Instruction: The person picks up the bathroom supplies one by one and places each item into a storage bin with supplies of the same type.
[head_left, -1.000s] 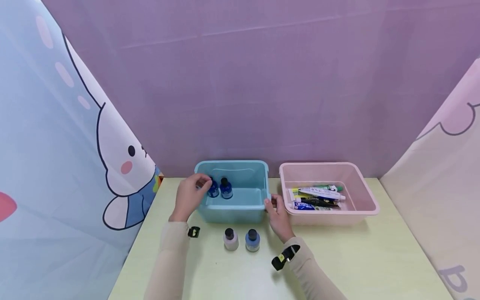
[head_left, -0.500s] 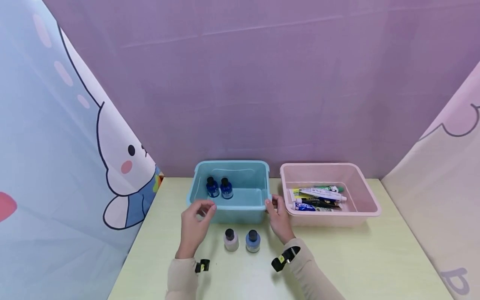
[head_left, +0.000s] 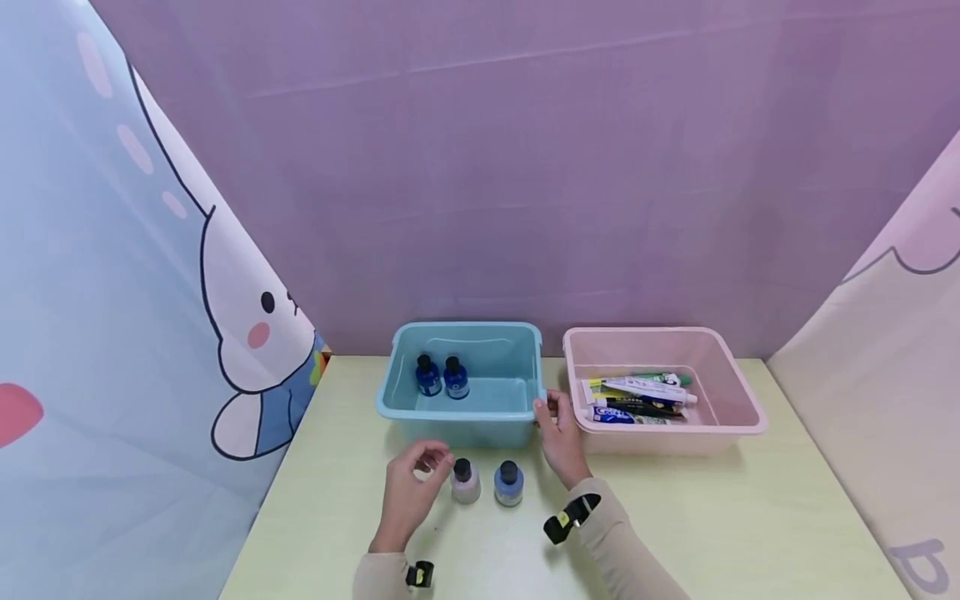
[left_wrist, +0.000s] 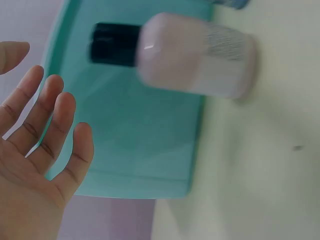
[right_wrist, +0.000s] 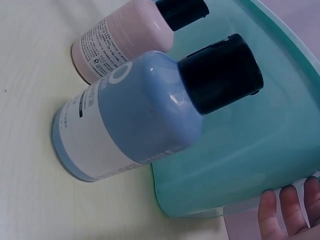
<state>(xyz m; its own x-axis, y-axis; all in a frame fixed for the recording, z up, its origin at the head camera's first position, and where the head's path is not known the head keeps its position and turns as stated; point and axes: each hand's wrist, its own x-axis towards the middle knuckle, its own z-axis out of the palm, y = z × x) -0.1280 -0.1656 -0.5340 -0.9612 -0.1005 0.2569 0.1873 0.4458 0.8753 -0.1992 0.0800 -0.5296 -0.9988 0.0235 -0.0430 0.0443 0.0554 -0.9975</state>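
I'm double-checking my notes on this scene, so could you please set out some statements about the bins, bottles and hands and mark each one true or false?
1. Two dark blue bottles stand inside the blue bin. True.
2. The pink bin has nothing in it. False: several tubes lie in it.
3. The left hand grips the pale pink bottle. False: it is beside the bottle, and the left wrist view shows a gap between them.
4. The right hand touches the blue bin. True.
5. The pale blue bottle lies on its side on the table. False: it stands upright.
6. Both bottles on the table have black caps. True.
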